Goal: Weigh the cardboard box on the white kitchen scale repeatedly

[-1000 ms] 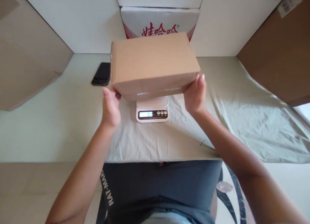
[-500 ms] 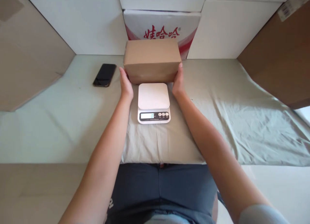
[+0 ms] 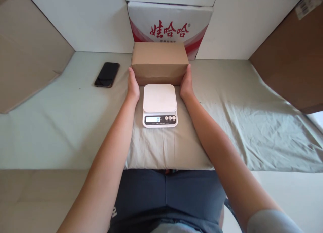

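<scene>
Behind the white kitchen scale [image 3: 159,105], at the far side of the worktop [image 3: 63,125], sat a plain brown cardboard box [image 3: 159,63], flat on the grey-green cloth [image 3: 239,118]. Left hand [image 3: 133,85] lay against the box's left end, right hand [image 3: 187,83] against its right end, palms facing inward, fingers extended along the sides. Each grip was flat and open-palmed, the box pinched between the two rather than held by closed fingers; whether the pressure was firm or already easing could not be told.

Box stood just beyond the scale, near it but apart, with its back close to a white carton with red characters [image 3: 169,28]. Scale platform was bare; display showed a single digit, apparently zero.

Judged step: setting-down of the box behind the scale, weighing seemingly finished, since the platform carried nothing. Box looked settled and level.

Next move would call only for a light outward parting of both hands, kept clear of the scale's front edge on the way back.

Black phone [image 3: 107,74] lay well off to the left, face up. Brown cardboard sheets leaned at both sides.
</scene>
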The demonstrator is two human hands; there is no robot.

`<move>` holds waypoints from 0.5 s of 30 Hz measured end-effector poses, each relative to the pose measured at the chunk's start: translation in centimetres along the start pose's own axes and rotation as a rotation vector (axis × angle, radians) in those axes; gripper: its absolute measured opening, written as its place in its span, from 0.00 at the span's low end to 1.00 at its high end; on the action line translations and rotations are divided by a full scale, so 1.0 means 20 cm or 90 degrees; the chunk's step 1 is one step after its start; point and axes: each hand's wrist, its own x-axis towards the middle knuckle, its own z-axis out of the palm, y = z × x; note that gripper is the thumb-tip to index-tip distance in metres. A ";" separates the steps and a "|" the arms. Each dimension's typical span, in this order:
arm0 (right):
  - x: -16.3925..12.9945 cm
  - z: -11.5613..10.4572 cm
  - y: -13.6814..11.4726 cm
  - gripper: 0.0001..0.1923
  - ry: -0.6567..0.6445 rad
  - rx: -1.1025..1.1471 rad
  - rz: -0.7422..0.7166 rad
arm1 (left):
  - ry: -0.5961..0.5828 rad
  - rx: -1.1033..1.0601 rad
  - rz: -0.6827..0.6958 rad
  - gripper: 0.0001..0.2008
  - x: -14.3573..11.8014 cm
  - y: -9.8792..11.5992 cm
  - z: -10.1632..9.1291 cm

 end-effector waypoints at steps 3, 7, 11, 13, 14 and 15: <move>0.00 0.00 -0.01 0.42 0.014 0.007 0.031 | 0.008 -0.008 -0.016 0.36 -0.02 0.01 0.00; -0.03 0.00 -0.03 0.38 0.013 0.008 0.045 | -0.006 -0.028 -0.023 0.37 -0.02 0.02 0.00; -0.06 0.01 -0.04 0.31 0.028 0.020 0.031 | -0.017 -0.040 -0.028 0.37 -0.02 0.02 -0.01; -0.07 0.01 -0.05 0.28 0.041 0.027 0.023 | -0.024 -0.043 -0.034 0.37 -0.02 0.03 -0.01; -0.07 0.02 -0.05 0.28 0.047 0.028 0.022 | -0.028 -0.047 -0.039 0.37 -0.02 0.03 -0.01; -0.07 0.02 -0.05 0.29 0.051 0.027 0.022 | -0.030 -0.052 -0.042 0.36 -0.02 0.03 0.00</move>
